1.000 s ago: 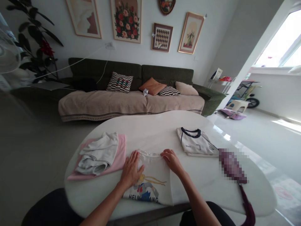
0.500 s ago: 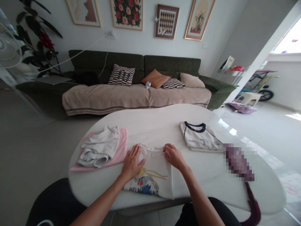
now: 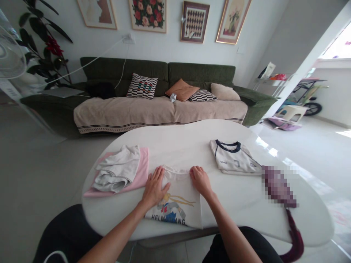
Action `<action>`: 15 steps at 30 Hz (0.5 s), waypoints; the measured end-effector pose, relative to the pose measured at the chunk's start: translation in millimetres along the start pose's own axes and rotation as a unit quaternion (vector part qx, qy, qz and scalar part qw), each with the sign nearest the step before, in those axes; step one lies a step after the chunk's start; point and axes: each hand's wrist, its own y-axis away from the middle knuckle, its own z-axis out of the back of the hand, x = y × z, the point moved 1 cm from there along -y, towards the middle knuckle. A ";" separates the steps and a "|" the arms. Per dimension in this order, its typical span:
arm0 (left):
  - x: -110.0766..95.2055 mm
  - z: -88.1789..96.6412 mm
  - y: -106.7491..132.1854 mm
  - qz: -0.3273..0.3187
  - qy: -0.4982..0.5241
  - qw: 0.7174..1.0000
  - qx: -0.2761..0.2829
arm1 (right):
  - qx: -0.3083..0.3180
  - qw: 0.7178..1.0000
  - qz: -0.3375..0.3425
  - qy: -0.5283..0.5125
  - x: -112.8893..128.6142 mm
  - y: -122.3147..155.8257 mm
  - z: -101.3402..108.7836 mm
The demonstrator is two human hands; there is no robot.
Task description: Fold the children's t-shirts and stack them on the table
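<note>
A white T-shirt (image 3: 181,199) with a printed cartoon figure and dark lettering lies folded at the table's near edge, its collar facing away from me. My left hand (image 3: 155,186) rests flat on its left side, fingers stretched and thumb apart. At the right end of the collar, the curled fingers of my right hand (image 3: 201,179) grip the shirt's shoulder; the fingertips are partly hidden. To the left, a crumpled light grey garment (image 3: 117,170) lies on a folded pink cloth (image 3: 143,164). A folded white jersey (image 3: 233,160) with a navy collar lies farther right.
The white table (image 3: 178,140) has a rounded edge. On its right lies a blurred-out maroon item (image 3: 278,186), with a dark red strip (image 3: 294,233) hanging over the near edge. A green sofa (image 3: 203,75) with cushions stands behind, and a fan (image 3: 11,54) at far left.
My right hand has shifted slightly left along the collar, its fingers still curled at the shoulder. The left hand stays flat on the shirt. The whole view has shifted slightly.
</note>
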 end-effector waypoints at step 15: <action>-2.5 3.2 0.3 0.003 -0.001 1.000 0.007 | -0.007 0.999 -0.014 0.051 8.1 2.3 -3.5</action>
